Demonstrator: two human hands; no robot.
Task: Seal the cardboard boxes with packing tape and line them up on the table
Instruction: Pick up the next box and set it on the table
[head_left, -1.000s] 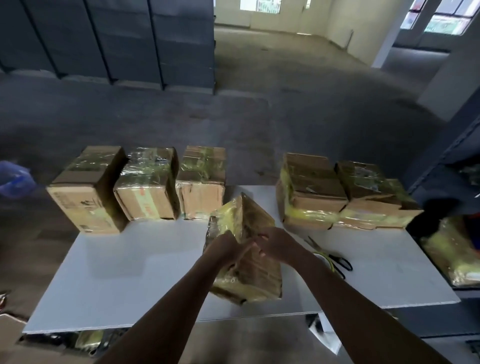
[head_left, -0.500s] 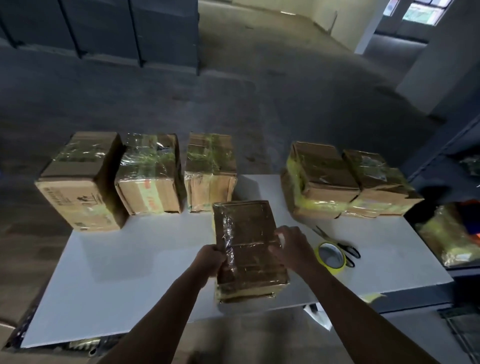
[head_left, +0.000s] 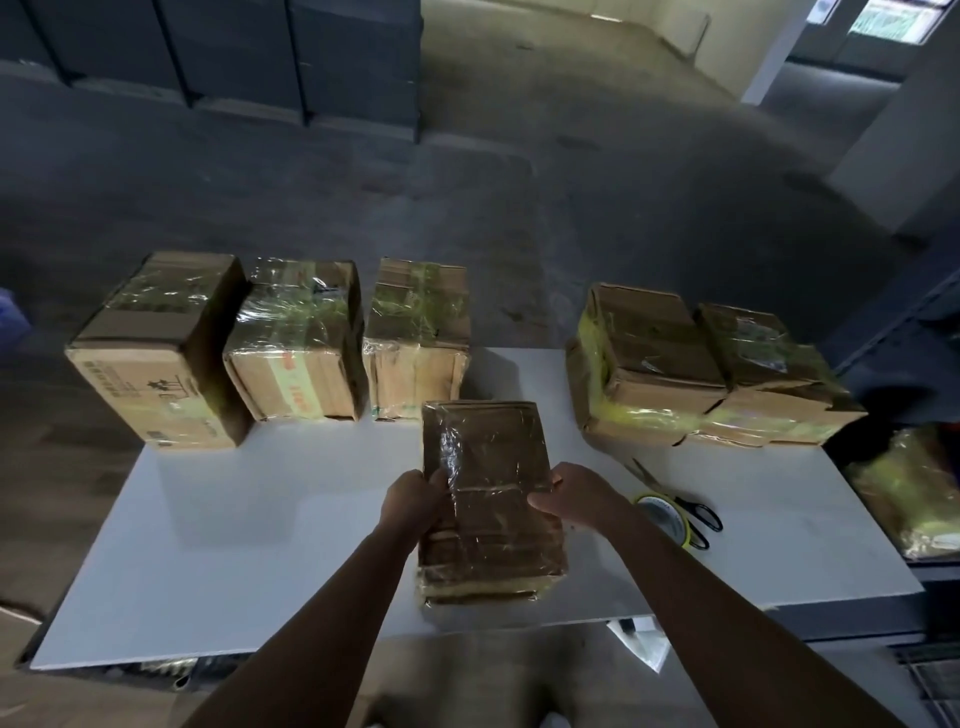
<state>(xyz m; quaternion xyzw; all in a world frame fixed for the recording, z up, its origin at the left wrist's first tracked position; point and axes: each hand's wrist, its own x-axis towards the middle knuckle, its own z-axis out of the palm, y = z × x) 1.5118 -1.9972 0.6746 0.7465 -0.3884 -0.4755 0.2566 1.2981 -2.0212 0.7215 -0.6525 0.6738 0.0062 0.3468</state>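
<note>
Basically gripped the taped box (head_left: 491, 499) at centre frame from both sides, left hand (head_left: 413, 501) curled round its left edge, right hand (head_left: 574, 493) curled round its right edge. Looked to rest flat on the tabletop (head_left: 234, 545), long axis pointing up-frame. Equally near both hands. Far end close to the three-box row (head_left: 298, 338) at upper left, beside the gap before the box pair (head_left: 649, 353) at right. Probably needed a straight push up-frame into that gap.
</note>
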